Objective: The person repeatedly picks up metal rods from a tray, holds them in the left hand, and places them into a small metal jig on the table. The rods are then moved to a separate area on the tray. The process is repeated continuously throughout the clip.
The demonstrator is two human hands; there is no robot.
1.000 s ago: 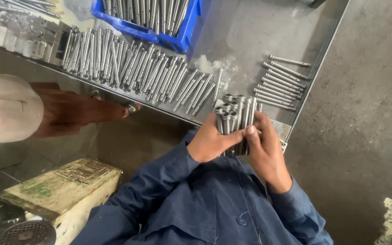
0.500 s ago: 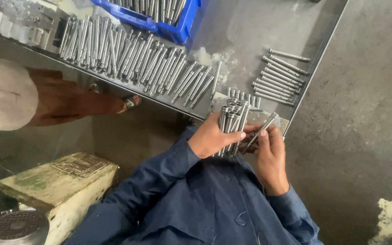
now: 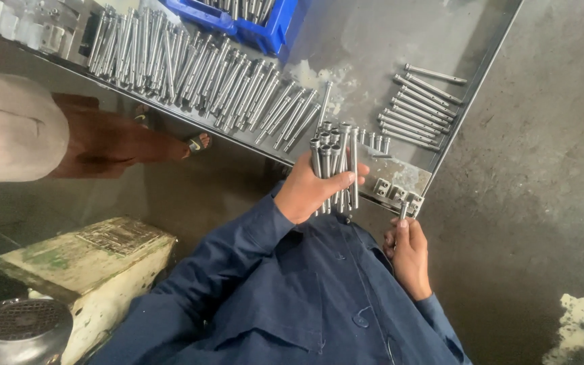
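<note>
My right hand (image 3: pixel 408 253) has come off the bundle since half a second ago, when both hands were on it; it has dropped back toward my chest, and the bundle now sits in my left hand (image 3: pixel 315 189) alone.

Left hand: forearm in a blue sleeve (image 3: pixel 238 257) reaching up and forward from the body, wrist straight, palm turned inward. Fingers closed around a bundle of bolts (image 3: pixel 336 159), thumb lying across the front of the shafts. The bolts stand nearly upright, heads at the top, their lower ends showing below my fist. The bundle is held over the near edge of the steel table (image 3: pixel 366 40).

Right hand: held low and close to my shirt, just off the table's near corner, back of the hand toward the camera. Thumb and fingertips pinch one short bolt (image 3: pixel 403 208), which points upward at the table edge.

On the table: a long row of bolts (image 3: pixel 197 74) laid side by side on the left, a smaller row (image 3: pixel 417 108) on the right, a blue bin (image 3: pixel 275 27) with more at the far side.

Another person's foot in a sandal (image 3: pixel 194 143) stands on the floor by the table, left of my hands.
</note>
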